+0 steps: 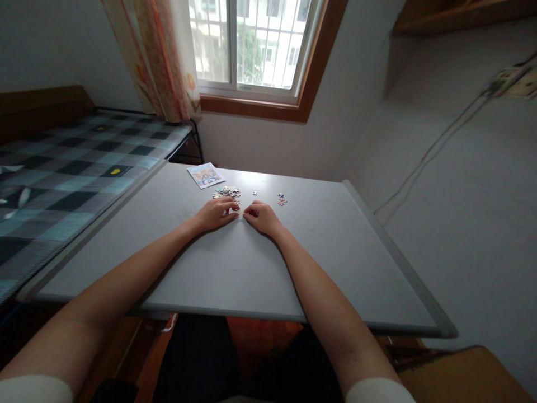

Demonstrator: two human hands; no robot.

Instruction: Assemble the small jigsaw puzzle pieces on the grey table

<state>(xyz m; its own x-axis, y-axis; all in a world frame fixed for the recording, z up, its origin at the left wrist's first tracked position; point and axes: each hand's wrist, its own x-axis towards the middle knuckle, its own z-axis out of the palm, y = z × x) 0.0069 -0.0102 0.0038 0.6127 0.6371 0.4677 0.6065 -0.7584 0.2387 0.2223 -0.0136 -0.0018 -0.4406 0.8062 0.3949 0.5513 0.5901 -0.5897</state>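
Observation:
Both my hands rest on a grey table [260, 268], fingertips almost meeting near its middle. My left hand [216, 214] has its fingers curled and pinched at the edge of a small heap of jigsaw pieces [227, 192]. My right hand [260, 216] is curled too, fingertips pinched on something small I cannot make out. A few loose pieces [281, 200] lie just beyond my right hand, and a single piece [254, 193] sits between the heap and them. A colourful picture card [205, 174] lies flat behind the heap.
A bed with a checked blue cover [62, 179] runs along the table's left side. A white wall [461, 184] with a cable stands close on the right. A window [251, 45] and a patterned curtain [155, 61] are behind the table.

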